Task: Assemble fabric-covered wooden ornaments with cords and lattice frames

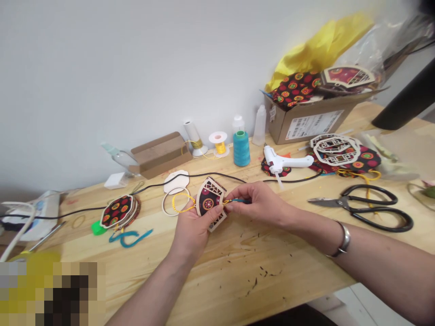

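A fan-shaped ornament (208,199) with patterned dark cloth and a pale lattice wooden frame is gripped in my left hand (195,224), the thumb lying across its face. From its left edge a yellow cord loop (179,203) reaches over a pale ring (166,206) on the table. At the ornament's right edge, my right hand (254,201) pinches a teal tassel (239,200) whose yellow loop touches the frame. Much of the tassel is hidden by the fingers.
Large black-handled scissors (360,206) lie right, below a white glue gun (285,160). A teal thread spool (241,149) stands behind the hands. Stacked patterned pieces (117,212) and a teal tassel (131,237) lie left. A cardboard box (312,120) stands back right; a black cable (204,174) crosses the table.
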`<state>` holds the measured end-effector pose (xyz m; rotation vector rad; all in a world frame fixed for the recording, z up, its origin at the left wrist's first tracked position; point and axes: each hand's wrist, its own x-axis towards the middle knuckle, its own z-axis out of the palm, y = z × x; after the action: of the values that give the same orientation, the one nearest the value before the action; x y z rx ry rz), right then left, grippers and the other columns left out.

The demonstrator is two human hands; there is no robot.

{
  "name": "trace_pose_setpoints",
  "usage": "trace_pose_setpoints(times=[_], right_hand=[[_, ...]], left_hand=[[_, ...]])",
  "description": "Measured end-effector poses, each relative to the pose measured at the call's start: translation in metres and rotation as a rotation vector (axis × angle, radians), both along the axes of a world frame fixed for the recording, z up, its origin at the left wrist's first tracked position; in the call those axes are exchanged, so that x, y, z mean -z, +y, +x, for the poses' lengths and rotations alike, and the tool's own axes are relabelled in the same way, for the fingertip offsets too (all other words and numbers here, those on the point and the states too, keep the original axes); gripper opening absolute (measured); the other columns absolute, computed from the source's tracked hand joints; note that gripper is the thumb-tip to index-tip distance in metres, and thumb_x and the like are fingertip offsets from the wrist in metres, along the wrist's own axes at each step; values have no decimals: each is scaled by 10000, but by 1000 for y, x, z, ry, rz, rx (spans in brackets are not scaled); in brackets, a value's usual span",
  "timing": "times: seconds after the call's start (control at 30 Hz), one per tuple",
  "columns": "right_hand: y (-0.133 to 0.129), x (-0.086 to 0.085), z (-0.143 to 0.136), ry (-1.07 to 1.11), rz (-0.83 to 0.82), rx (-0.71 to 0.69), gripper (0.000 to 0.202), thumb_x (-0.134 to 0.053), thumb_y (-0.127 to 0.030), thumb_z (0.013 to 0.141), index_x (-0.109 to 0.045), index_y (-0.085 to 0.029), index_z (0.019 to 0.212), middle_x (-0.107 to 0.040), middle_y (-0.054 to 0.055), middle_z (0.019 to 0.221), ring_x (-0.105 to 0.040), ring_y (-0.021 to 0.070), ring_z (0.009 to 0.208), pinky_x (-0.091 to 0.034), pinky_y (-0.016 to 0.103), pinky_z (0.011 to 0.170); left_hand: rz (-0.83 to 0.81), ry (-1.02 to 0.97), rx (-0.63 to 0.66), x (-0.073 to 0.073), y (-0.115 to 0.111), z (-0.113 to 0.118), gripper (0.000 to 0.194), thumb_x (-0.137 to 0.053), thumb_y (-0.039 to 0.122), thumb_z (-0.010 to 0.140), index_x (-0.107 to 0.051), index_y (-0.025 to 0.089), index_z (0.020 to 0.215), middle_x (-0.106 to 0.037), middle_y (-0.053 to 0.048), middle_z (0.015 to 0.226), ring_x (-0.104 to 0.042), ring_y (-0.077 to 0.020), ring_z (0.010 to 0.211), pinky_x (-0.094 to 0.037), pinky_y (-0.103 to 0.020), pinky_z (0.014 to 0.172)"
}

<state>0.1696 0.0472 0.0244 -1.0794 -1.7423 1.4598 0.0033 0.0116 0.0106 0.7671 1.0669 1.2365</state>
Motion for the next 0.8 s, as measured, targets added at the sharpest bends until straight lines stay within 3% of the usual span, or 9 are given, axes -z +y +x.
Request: trace_pose_setpoints(times=[0.13,0.3,0.5,0.8], right_hand=[[-2,2,0,-71,122,57,188,-628,-244,749,-717,-157,890,-710,19,786,-595,123,667,-440,218,598],[-3,6,1,-83,265,90,193,-636,-234,764,-707,-177,934,-627,-33,611,-470,72,512,-355,191,493],[-3,7,3,-68,384,41,161,-587,-197,812,-709,-205,917,-724,10,868,-615,121,735,-442,221,680],[-3,6,2,-58,343,21,147,-572,-205,818,-715,-206,851,-740,8,864,-654,136,768,-471,241,729]], left_hand=[[9,0,17,-1,0,0,299,-777,165,665,-631,144,925,-730,-26,824,-663,-135,702,-541,-255,687],[-7,-2,-14,-1,1,0,312,-785,162,652,-631,146,923,-730,-17,812,-663,-125,684,-546,-245,680],[10,1,-7,-1,1,0,293,-795,174,638,-650,147,890,-733,-15,801,-669,-131,686,-550,-248,686],[7,15,-24,0,2,0,315,-815,191,608,-654,161,877,-737,-9,800,-668,-134,690,-545,-251,689]])
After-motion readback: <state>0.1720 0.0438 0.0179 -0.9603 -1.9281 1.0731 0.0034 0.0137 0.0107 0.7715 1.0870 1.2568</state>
